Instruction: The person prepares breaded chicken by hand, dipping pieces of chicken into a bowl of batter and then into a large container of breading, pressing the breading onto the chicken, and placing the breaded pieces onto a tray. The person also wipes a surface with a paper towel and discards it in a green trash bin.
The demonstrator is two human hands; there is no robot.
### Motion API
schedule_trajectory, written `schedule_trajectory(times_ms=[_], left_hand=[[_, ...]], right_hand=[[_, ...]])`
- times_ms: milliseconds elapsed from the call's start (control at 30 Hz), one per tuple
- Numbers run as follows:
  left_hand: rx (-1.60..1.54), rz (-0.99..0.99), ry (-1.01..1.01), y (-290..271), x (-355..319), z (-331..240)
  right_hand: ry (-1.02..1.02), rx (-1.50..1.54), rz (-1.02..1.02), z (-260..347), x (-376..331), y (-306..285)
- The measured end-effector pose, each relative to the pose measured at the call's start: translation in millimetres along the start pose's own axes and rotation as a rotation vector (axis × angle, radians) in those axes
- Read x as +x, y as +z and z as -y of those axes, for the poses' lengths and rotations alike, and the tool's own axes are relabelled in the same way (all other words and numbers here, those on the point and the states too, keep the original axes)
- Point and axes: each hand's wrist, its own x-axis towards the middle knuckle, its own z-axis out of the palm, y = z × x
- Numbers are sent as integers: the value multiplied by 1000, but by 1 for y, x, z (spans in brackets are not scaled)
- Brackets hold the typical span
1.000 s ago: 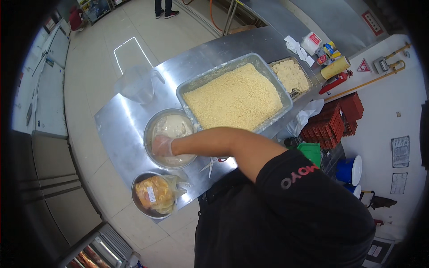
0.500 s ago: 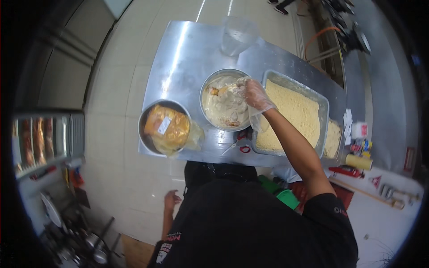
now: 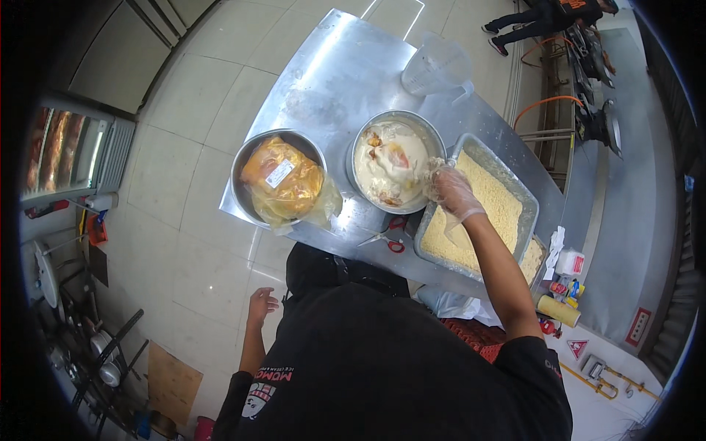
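Note:
A clear plastic glove covers my right hand (image 3: 452,192), smeared with batter, at the right rim of a round metal bowl (image 3: 356,189). Its fingers curl in; whatever they hold is hidden. Pale batter (image 3: 404,176) fills the bowl, and browned, lumpy pieces poke out of it. Beside the hand, a rectangular tray (image 3: 526,239) holds yellowish crumbs (image 3: 489,195). My left hand (image 3: 262,303) hangs bare at my side, away from the table, fingers loosely apart with nothing in them. At the left of the table, another metal bowl (image 3: 237,192) contains a plastic bag of orange food (image 3: 283,180) with a white label.
Red-handled scissors (image 3: 396,246) lie near the table's front edge. A clear measuring jug (image 3: 437,70) stands at the back of the steel table (image 3: 316,81). Another tray (image 3: 535,261) sits right of the crumbs. Far right, a person (image 3: 544,18) stands by the stoves.
My right hand has moved from inside the batter bowl to its right rim, toward the crumb tray. The view has shifted, showing more of the person at the back.

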Motion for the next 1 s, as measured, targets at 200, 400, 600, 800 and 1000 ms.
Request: schedule_trajectory(times_ms=[200,400,600,800,1000], left_hand=[[5,-10,-31,-6,1,18],[33,-58,47,-9,-1,-13],[-64,-83,88,-13,-7,-10],[-65,-44,-22,-12,-2,33],[-24,-29,-71,-12,7,31]], right_hand=[[76,175,-268,5,40,-4],[65,83,-184,20,95,36],[-117,60,-163,39,70,16],[-106,108,-223,30,42,-19],[81,357,-341,51,15,-74]])
